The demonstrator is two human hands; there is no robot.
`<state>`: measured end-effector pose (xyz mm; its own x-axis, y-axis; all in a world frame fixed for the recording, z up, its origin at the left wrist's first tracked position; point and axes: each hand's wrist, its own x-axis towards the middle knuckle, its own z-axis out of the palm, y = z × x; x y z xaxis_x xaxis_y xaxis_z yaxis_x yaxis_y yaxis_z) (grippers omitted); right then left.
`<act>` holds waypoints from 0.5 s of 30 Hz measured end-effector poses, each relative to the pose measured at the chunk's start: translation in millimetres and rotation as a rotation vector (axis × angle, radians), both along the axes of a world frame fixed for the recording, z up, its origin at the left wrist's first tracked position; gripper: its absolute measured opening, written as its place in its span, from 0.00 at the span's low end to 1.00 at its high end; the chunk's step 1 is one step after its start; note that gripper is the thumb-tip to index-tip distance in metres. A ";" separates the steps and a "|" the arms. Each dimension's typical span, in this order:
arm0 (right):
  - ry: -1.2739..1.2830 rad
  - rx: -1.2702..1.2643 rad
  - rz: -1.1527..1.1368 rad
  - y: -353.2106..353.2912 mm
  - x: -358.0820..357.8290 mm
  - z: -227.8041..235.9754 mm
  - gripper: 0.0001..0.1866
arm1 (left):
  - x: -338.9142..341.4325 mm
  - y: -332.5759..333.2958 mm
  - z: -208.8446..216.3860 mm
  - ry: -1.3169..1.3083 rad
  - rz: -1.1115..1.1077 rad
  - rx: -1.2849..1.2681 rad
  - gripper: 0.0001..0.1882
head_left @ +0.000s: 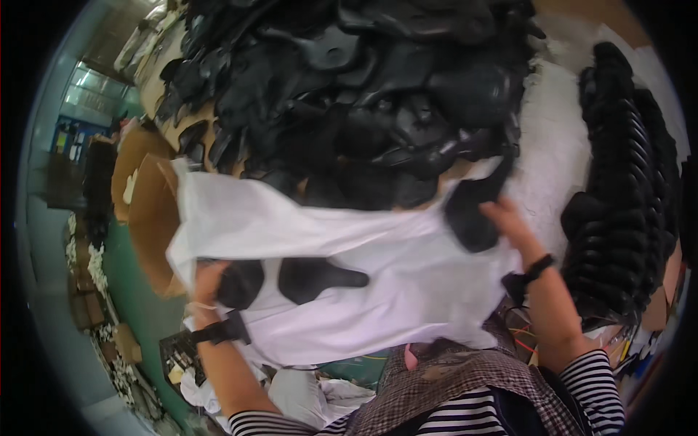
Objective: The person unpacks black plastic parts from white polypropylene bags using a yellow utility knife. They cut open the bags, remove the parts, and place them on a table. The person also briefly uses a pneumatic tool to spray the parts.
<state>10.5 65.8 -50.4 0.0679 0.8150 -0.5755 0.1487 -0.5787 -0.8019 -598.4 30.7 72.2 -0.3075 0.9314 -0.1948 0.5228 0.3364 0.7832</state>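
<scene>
A white sheet (407,291), soft and creased, stretches between my two hands in front of my lap. My left hand (207,287) is closed at its left end, with the fingers partly behind a fold. Beside those fingers lies a rounded black piece (241,283), and a second black piece (313,280) with a narrow tail rests on the sheet to its right. My right hand (512,229) has its thumb and fingers closed at the edge of a larger black moulded piece (471,218) with a narrow upper end. Slight blur softens both hands.
A big heap of glossy black moulded pieces (363,94) fills the table ahead. At the right stand tall nested stacks of black pieces (611,203), beside white wrapping material (556,138). An opened cardboard box (153,218) is at the left, above a green floor (120,269).
</scene>
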 end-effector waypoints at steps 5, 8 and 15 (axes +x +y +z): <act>0.132 0.299 0.514 -1.1 -168.0 39.7 0.22 | -115.5 -25.9 18.9 0.471 0.128 0.055 0.26; 0.352 0.481 0.332 9.2 -137.9 88.4 0.20 | -118.4 -38.1 -15.4 0.189 0.339 0.024 0.26; 0.042 -0.011 0.178 -15.1 90.9 92.4 0.24 | 21.1 -21.2 -93.1 -0.662 0.520 -0.166 0.23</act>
